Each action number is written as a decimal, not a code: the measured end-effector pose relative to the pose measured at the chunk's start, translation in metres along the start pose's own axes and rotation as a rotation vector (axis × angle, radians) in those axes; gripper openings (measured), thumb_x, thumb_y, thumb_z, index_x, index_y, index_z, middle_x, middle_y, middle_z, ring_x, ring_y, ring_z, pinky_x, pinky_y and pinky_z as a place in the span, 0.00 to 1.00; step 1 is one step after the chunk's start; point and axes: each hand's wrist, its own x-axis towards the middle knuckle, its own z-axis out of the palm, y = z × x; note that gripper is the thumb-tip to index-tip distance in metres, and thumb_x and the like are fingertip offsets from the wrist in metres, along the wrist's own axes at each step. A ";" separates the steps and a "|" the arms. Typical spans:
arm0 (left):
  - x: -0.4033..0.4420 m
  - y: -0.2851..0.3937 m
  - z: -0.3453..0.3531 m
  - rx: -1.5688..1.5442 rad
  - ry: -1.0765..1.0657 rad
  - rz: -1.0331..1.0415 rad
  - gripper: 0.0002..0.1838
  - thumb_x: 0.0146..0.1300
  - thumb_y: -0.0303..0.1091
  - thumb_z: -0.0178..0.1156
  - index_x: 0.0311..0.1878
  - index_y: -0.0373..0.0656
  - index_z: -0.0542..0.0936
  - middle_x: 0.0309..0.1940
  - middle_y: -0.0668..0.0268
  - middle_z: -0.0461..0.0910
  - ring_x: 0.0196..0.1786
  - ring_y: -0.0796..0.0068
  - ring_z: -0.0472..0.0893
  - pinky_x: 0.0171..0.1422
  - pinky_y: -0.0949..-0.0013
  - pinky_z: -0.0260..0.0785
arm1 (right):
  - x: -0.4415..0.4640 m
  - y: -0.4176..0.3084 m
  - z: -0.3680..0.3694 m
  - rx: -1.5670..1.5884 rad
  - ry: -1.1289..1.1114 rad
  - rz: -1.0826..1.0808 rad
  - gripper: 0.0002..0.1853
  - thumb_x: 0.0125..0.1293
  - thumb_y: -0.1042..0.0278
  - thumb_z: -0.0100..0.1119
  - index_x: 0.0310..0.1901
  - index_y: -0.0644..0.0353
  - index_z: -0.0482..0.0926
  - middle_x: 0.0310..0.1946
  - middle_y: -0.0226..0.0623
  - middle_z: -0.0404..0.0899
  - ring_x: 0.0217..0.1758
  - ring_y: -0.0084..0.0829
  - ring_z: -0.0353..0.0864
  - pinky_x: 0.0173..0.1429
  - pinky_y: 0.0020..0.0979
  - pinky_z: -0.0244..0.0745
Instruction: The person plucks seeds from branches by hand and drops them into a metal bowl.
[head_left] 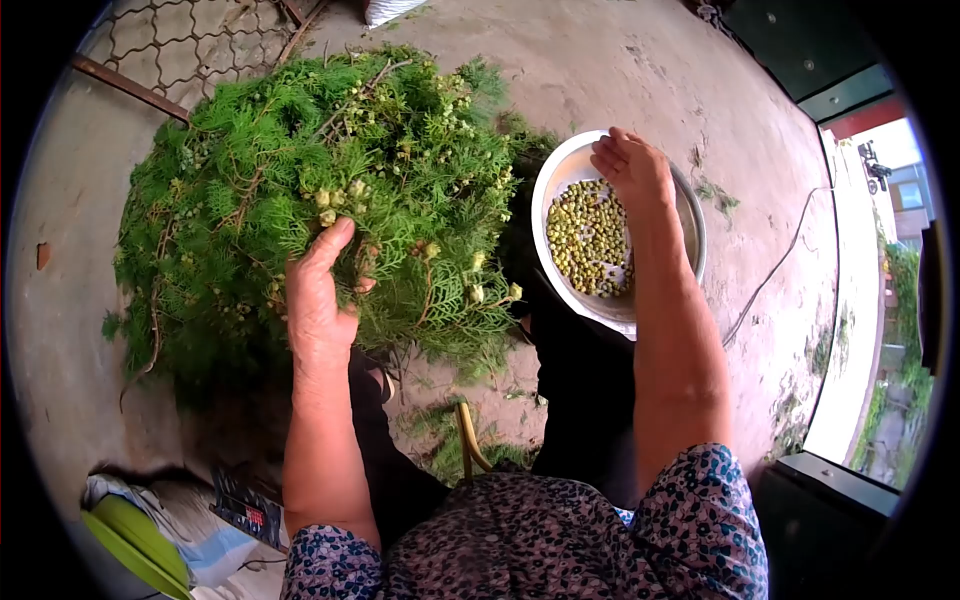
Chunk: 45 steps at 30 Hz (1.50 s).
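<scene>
A large heap of green thuja-like evergreen branches lies on the ground in front of me, dotted with small pale green cones. My left hand is closed around a sprig at the near side of the heap, its thumb just below a cluster of cones; foliage partly hides the fingers. On the right, a round metal basin holds many small green and yellowish cones. Over the basin's far right part is my right hand, with its fingers stretched out and nothing visible in them.
A rusty metal mesh lies at the far left. Light green plastic and a pale bag are at the near left. Between my legs stands a yellowish curved bar. A thin cord runs across the concrete floor at right, near a doorway.
</scene>
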 end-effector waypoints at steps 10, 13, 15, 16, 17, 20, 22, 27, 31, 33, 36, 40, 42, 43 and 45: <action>0.006 0.001 -0.008 -0.035 0.112 -0.012 0.09 0.55 0.34 0.58 0.39 0.43 0.76 0.26 0.70 0.77 0.22 0.81 0.73 0.19 0.78 0.58 | 0.037 0.088 -0.117 -0.612 -0.044 0.243 0.12 0.62 0.68 0.46 0.40 0.66 0.74 0.27 0.37 0.76 0.28 0.28 0.75 0.33 0.29 0.74; 0.012 -0.003 -0.006 -0.069 0.170 -0.007 0.09 0.56 0.34 0.57 0.39 0.43 0.75 0.25 0.68 0.76 0.21 0.80 0.72 0.17 0.79 0.57 | 0.030 0.131 -0.137 -0.601 -0.006 0.315 0.13 0.62 0.67 0.47 0.45 0.64 0.73 0.29 0.35 0.76 0.29 0.28 0.75 0.36 0.30 0.74; 0.018 -0.007 -0.013 -0.093 0.140 -0.027 0.09 0.57 0.34 0.56 0.39 0.42 0.75 0.25 0.67 0.76 0.21 0.80 0.71 0.17 0.78 0.57 | 0.041 0.158 -0.147 -0.596 -0.023 0.351 0.15 0.63 0.65 0.48 0.49 0.61 0.71 0.31 0.34 0.76 0.33 0.27 0.75 0.37 0.30 0.74; 0.019 -0.007 -0.012 -0.087 0.150 -0.041 0.09 0.57 0.34 0.56 0.39 0.41 0.75 0.25 0.66 0.75 0.20 0.79 0.70 0.16 0.78 0.57 | 0.044 0.165 -0.148 -0.580 -0.037 0.353 0.17 0.63 0.64 0.48 0.52 0.60 0.70 0.34 0.34 0.75 0.36 0.27 0.75 0.38 0.30 0.74; 0.019 -0.007 -0.009 -0.078 0.153 -0.043 0.09 0.57 0.34 0.56 0.39 0.41 0.75 0.25 0.66 0.75 0.20 0.79 0.70 0.16 0.78 0.57 | 0.052 0.179 -0.152 -0.538 -0.037 0.344 0.19 0.62 0.63 0.49 0.54 0.61 0.68 0.35 0.33 0.74 0.36 0.27 0.74 0.39 0.31 0.73; 0.020 -0.010 -0.008 -0.041 0.214 -0.048 0.09 0.57 0.33 0.55 0.39 0.40 0.74 0.25 0.65 0.74 0.20 0.78 0.70 0.16 0.78 0.58 | 0.065 0.191 -0.142 -0.535 -0.047 0.340 0.21 0.60 0.65 0.50 0.55 0.61 0.67 0.38 0.34 0.72 0.38 0.30 0.73 0.43 0.33 0.73; 0.020 -0.011 -0.008 -0.022 0.229 -0.063 0.09 0.57 0.34 0.55 0.39 0.40 0.74 0.25 0.65 0.74 0.20 0.78 0.70 0.16 0.78 0.58 | 0.070 0.194 -0.133 -0.517 -0.052 0.333 0.23 0.60 0.64 0.50 0.56 0.62 0.66 0.47 0.39 0.69 0.42 0.33 0.72 0.45 0.34 0.73; 0.020 -0.017 0.002 0.069 0.370 0.030 0.10 0.59 0.39 0.53 0.37 0.42 0.71 0.21 0.67 0.70 0.15 0.78 0.65 0.13 0.79 0.55 | 0.099 0.220 -0.132 -0.510 0.010 0.415 0.25 0.56 0.64 0.56 0.55 0.63 0.66 0.47 0.38 0.70 0.45 0.34 0.71 0.45 0.37 0.74; 0.014 -0.010 -0.005 0.113 0.283 -0.072 0.12 0.56 0.34 0.56 0.42 0.39 0.75 0.29 0.66 0.76 0.27 0.79 0.74 0.26 0.78 0.66 | 0.096 0.220 -0.128 -0.524 -0.059 0.365 0.24 0.52 0.63 0.59 0.51 0.61 0.69 0.40 0.34 0.72 0.42 0.30 0.72 0.43 0.37 0.73; 0.013 -0.012 -0.005 0.097 0.241 -0.079 0.12 0.57 0.34 0.56 0.42 0.38 0.75 0.29 0.66 0.76 0.27 0.79 0.74 0.26 0.78 0.66 | 0.077 0.214 -0.131 -0.328 -0.066 0.252 0.24 0.51 0.65 0.60 0.50 0.64 0.69 0.40 0.34 0.73 0.42 0.29 0.74 0.44 0.37 0.73; 0.018 -0.015 -0.006 0.146 0.291 -0.033 0.12 0.56 0.36 0.56 0.40 0.39 0.75 0.28 0.65 0.76 0.24 0.78 0.73 0.21 0.79 0.63 | 0.083 0.224 -0.143 -0.403 -0.015 0.273 0.24 0.51 0.66 0.59 0.51 0.66 0.69 0.41 0.36 0.73 0.42 0.31 0.74 0.46 0.37 0.73; 0.016 -0.012 -0.001 0.203 0.233 -0.036 0.13 0.55 0.37 0.58 0.41 0.39 0.75 0.27 0.64 0.76 0.23 0.79 0.72 0.21 0.78 0.62 | 0.049 0.203 -0.143 -0.186 -0.039 0.193 0.06 0.54 0.74 0.55 0.34 0.63 0.75 0.26 0.27 0.72 0.30 0.22 0.71 0.40 0.25 0.70; 0.019 -0.013 0.000 0.169 0.249 -0.031 0.14 0.55 0.36 0.58 0.41 0.39 0.74 0.27 0.63 0.76 0.21 0.78 0.72 0.18 0.78 0.61 | 0.025 0.190 -0.151 -0.210 -0.068 0.174 0.10 0.55 0.73 0.54 0.38 0.68 0.74 0.31 0.31 0.75 0.34 0.23 0.73 0.42 0.23 0.69; 0.020 -0.012 0.000 0.160 0.228 -0.034 0.14 0.55 0.36 0.58 0.41 0.39 0.74 0.27 0.63 0.75 0.22 0.78 0.72 0.18 0.78 0.60 | 0.012 0.181 -0.151 -0.267 -0.060 0.161 0.12 0.56 0.73 0.54 0.40 0.70 0.74 0.33 0.33 0.76 0.35 0.24 0.73 0.43 0.23 0.68; 0.020 -0.011 0.002 0.121 0.227 -0.045 0.14 0.56 0.35 0.58 0.42 0.38 0.73 0.27 0.62 0.75 0.22 0.78 0.72 0.16 0.78 0.59 | -0.018 0.155 -0.156 -0.383 -0.138 0.124 0.18 0.56 0.72 0.52 0.48 0.72 0.71 0.39 0.38 0.77 0.42 0.26 0.74 0.48 0.24 0.67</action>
